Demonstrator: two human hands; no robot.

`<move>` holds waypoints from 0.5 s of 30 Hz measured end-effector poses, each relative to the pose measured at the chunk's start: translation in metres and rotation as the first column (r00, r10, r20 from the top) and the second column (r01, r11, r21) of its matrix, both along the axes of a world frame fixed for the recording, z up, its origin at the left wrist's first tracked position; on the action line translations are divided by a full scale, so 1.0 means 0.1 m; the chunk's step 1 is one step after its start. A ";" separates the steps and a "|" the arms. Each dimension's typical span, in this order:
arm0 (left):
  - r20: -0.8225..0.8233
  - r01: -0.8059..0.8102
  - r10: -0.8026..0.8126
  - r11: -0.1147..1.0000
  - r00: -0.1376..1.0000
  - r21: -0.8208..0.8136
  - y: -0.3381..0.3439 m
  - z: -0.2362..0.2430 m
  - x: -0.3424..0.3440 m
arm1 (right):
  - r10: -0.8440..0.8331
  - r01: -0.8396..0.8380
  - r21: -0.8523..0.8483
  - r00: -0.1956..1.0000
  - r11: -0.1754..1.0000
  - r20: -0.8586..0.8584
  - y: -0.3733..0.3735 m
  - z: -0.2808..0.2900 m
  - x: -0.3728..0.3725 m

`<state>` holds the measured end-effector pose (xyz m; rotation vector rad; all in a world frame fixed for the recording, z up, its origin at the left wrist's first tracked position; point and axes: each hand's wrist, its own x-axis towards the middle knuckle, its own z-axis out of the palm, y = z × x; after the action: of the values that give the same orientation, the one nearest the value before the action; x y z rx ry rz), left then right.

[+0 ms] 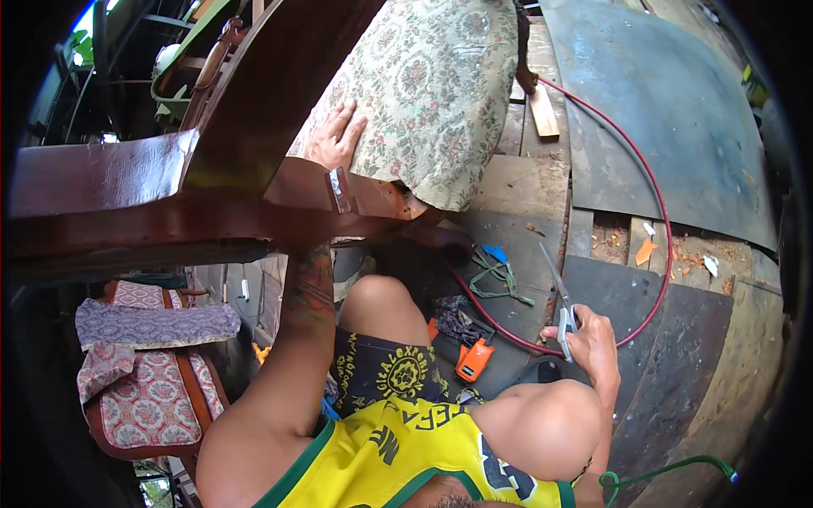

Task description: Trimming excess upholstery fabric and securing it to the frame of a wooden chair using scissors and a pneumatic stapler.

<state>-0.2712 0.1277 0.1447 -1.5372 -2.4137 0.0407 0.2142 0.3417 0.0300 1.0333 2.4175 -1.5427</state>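
Note:
My left hand (333,142) lies with spread fingers on a floral upholstery fabric (415,93), pale with red and green flowers. The fabric drapes over the seat of a dark, glossy wooden chair frame (296,199), and its rounded lower edge hangs over the wood. My left forearm passes under the frame. Low on the right, my right hand (590,345) is closed on a pair of scissors (559,288). Their handles are grey and blue, and the long blades point up and away, apart from the fabric.
A red hose (659,195) loops across the plank floor around my right hand. Near my knees lie an orange tool or case (474,360), a dark crumpled cloth (460,322) and a green cord (500,275). Patterned cushions (148,398) stand at left; a large dark sheet (660,110) covers the floor far right.

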 end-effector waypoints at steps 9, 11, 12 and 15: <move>-0.150 0.071 -0.056 0.993 0.987 0.098 -0.36 -0.18 0.48 | -0.140 0.140 -0.011 0.990 0.990 -0.030 -0.06 -0.04 0.32; -0.049 -0.168 0.173 0.982 0.984 0.086 -0.50 -0.07 0.88 | -0.200 0.198 -0.036 0.978 0.980 -0.055 -0.09 -0.08 0.35; -0.095 -0.068 0.075 0.995 0.993 0.071 -0.66 -0.03 0.99 | -0.190 0.189 -0.033 0.980 0.981 -0.053 -0.11 -0.10 0.34; -0.027 -0.159 0.158 0.986 0.987 -0.047 -0.90 0.01 1.41 | -0.310 0.298 -0.147 0.949 0.943 -0.065 -0.15 -0.08 0.27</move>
<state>-0.1300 0.0378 0.1458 -1.3529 -2.5284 0.1502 0.2412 0.3268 0.0219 1.3912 2.2488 -1.8532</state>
